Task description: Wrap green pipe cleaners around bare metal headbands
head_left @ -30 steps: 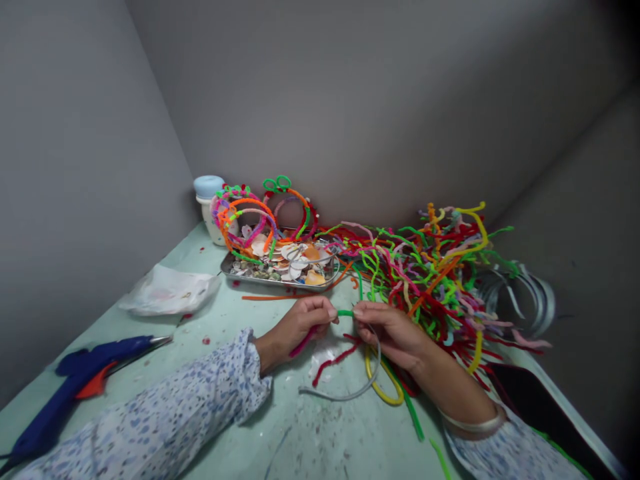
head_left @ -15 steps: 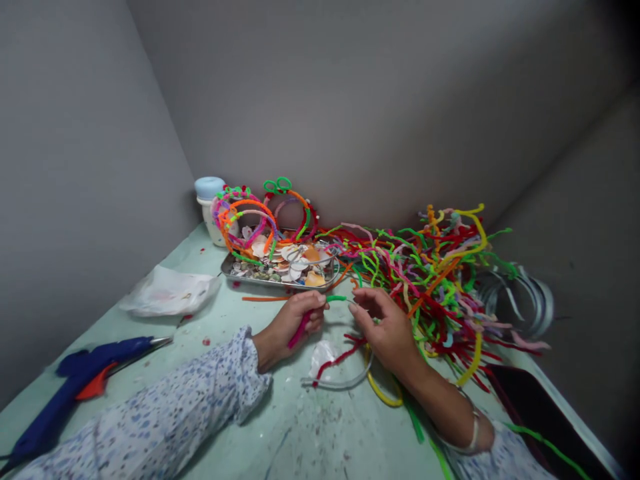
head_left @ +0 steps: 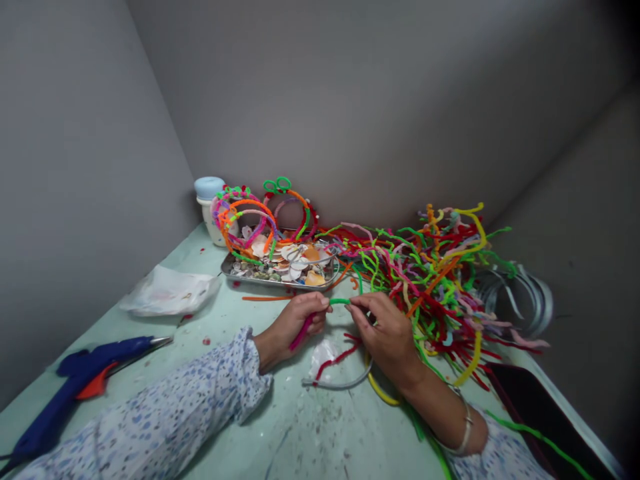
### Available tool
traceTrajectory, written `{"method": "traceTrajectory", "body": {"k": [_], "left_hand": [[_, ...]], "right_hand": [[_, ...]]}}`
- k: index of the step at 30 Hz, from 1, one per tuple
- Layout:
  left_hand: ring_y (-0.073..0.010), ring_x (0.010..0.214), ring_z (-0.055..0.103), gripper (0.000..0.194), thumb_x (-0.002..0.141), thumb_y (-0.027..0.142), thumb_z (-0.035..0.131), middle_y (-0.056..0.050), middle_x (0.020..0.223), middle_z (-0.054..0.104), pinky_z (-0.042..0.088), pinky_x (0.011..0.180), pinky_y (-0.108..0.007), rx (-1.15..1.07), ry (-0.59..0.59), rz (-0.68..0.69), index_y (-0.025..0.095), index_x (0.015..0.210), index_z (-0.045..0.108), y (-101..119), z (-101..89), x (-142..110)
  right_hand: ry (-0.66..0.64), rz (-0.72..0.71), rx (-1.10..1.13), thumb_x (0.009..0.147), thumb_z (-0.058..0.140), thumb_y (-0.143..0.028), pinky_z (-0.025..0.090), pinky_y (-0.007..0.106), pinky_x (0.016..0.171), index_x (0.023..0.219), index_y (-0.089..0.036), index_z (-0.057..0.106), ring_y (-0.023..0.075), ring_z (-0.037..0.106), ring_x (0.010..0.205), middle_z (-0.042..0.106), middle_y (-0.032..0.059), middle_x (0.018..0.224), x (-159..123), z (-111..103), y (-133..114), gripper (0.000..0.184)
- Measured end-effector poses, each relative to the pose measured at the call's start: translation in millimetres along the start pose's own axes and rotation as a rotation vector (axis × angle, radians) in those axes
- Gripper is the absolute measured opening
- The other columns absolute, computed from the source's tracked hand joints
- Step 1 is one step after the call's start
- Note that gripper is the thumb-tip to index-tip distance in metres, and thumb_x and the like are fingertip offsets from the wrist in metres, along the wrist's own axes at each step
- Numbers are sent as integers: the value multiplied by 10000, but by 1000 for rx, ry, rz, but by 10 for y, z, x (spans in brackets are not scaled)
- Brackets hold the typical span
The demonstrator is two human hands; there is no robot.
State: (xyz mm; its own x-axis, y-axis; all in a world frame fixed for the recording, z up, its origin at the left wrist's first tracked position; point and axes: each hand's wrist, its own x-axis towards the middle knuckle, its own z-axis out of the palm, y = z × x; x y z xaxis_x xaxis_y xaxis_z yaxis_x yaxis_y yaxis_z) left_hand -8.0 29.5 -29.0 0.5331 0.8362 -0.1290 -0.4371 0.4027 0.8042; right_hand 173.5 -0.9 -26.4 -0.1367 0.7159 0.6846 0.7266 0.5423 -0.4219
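Taking the two hands as the centre of the clock, a short run of green stem (head_left: 340, 301) spans the gap between them, with the left hand (head_left: 303, 320) at its 9 o'clock end and the right hand (head_left: 385, 337) at its 3 o'clock end. The left fingers are closed round a fuzzy magenta stem (head_left: 303, 333) that slants down toward 7 o'clock; this grip probably keeps the work from twisting. The right thumb and forefinger pinch the green stem's far end, its other fingers loosely curled, which likely gives finer control there.

A grey band (head_left: 345, 385) arcs from behind the right hand to its free end near 7 o'clock. It may belong to the held piece, but the hand hides any join. A red stem (head_left: 337, 360) lies toward 6 o'clock, its lower end crossing the band.

The tangled pile of fuzzy stems (head_left: 430, 267) sits at 2 o'clock, presumably for easy reach by the right hand, with curved grey bands (head_left: 537, 300) beyond it at 3. At 11 o'clock, a metal tray (head_left: 273, 285) keeps loose shells (head_left: 295, 257) together; colourful hoops (head_left: 303, 200) stand over it, perhaps to save space. The glue gun (head_left: 75, 383) lies at 8 o'clock on the tabletop (head_left: 325, 440), well apart from both hands, its nozzle turned away from the sleeve, a sensible placement if it is hot.
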Motion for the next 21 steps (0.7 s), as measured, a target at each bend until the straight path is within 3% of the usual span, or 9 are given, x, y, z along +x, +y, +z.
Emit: {"method": "traceTrajectory", "body": {"k": [11, 16, 21], "left_hand": [[-44, 427, 233, 174, 778, 227, 650, 83, 497, 343, 181, 432, -201, 40, -16, 20, 154, 698, 514, -16, -28, 5], [-41, 413, 228, 169, 800, 229, 633, 84, 487, 348, 187, 436, -209, 81, -30, 38, 149, 694, 529, -24, -32, 4], [-39, 405, 224, 162, 801, 230, 634, 87, 480, 341, 172, 431, -214, 99, -34, 37, 146, 697, 541, -37, -41, 9]], "right_hand": [[-86, -57, 17, 914, 512, -169, 512, 307, 779, 965, -201, 625, 184, 635, 857, 667, 68, 912, 18, -26, 15, 128], [-198, 38, 123, 910, 515, -180, 483, 306, 770, 933, -201, 631, 189, 614, 854, 646, 57, 897, 55, -68, 41, 120], [-321, 151, 236, 904, 538, -222, 448, 275, 673, 871, -204, 644, 158, 586, 721, 613, 18, 798, 118, -136, 57, 112]]}}
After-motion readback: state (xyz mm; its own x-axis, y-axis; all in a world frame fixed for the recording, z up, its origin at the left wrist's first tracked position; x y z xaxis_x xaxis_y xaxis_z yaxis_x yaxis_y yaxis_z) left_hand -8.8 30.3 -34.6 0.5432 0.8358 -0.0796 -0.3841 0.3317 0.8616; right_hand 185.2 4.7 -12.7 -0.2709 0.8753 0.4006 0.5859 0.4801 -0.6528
